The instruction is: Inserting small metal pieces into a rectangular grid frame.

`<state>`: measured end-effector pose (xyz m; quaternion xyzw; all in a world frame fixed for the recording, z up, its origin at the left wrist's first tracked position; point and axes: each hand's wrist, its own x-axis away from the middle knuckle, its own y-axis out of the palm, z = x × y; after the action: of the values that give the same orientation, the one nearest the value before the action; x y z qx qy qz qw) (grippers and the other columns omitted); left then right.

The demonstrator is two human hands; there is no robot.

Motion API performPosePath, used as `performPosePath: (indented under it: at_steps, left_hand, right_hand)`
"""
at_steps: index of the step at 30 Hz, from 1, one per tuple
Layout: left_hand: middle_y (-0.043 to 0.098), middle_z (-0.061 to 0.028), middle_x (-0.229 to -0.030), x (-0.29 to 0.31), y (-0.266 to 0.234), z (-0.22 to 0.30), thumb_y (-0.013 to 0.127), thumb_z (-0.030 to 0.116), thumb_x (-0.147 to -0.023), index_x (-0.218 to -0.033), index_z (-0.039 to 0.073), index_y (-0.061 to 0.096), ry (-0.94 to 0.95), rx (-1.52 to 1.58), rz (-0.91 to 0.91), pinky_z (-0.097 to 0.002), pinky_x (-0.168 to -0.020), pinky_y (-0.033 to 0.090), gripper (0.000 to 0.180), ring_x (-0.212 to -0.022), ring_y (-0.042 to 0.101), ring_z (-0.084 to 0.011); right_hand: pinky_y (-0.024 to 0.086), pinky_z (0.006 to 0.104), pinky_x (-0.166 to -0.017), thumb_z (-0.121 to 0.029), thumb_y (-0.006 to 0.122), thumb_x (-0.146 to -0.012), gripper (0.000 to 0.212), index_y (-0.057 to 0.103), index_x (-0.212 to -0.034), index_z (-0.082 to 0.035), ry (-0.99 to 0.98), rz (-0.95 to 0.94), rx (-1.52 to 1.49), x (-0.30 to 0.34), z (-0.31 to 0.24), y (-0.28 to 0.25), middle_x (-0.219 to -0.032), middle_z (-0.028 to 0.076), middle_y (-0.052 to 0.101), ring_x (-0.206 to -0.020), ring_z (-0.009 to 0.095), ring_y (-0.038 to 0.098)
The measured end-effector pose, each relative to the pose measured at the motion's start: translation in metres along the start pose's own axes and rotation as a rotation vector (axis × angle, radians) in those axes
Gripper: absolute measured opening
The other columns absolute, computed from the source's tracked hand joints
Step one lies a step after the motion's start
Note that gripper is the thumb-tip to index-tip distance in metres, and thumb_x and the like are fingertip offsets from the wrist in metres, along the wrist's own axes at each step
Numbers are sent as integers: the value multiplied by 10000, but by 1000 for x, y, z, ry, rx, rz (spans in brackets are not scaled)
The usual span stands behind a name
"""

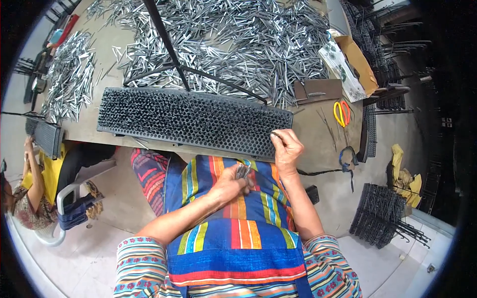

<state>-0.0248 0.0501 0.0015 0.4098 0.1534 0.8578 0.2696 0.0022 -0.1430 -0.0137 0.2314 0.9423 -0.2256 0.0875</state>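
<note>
A long black rack point(194, 119) full of small round holes lies along the near edge of the table, many of its holes filled with dark upright tips. Above my lap, my left hand point(227, 187) is closed around a small bunch of slim metal pieces point(243, 171), whose shiny ends stick out past the fingers. At the rack's right end, my right hand point(287, 149) pinches thumb and forefinger together over the rim. Whatever sits between those fingertips is too small to make out.
A broad heap of slim metal pieces point(233, 44) covers the table behind the rack. Black rods point(166, 42) rise from the rack's far side. Orange-and-yellow scissors point(342, 113), a brown block point(318, 91) and an open carton point(355, 64) lie right. Another person point(35, 188) works at left.
</note>
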Motion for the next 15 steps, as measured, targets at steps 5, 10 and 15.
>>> performPosePath:
  at_steps: [5, 10, 15]
  left_hand:
    - [645, -96, -812, -10, 1, -1, 491, -72, -839, -970, 4, 563, -16, 163, 90, -284, -583, 512, 168, -641, 606, -141]
    - [674, -105, -807, -17, 3, 4, 528, -47, -846, -907, 18, 607, -96, 288, 174, -334, -564, 559, 120, -641, 642, -166]
    - [684, -106, -809, -21, 7, 10, 538, -46, -844, -917, 19, 631, -77, 296, 134, -324, -557, 560, 135, -656, 658, -168]
  right_hand:
    - [447, 265, -554, 54, 670, -757, 95, 666, -846, 22, 59, -11, 72, 2, -11, 2, -738, 71, 606, -615, 137, 565]
    - [406, 228, -531, 31, 678, -765, 64, 676, -828, 24, -40, -50, 128, 2, -3, -1, -718, 24, 594, -593, 70, 513]
    - [444, 229, -543, -56, 739, -731, 156, 685, -839, 43, 573, -381, -268, 17, -2, -11, -741, 31, 629, -625, 72, 576]
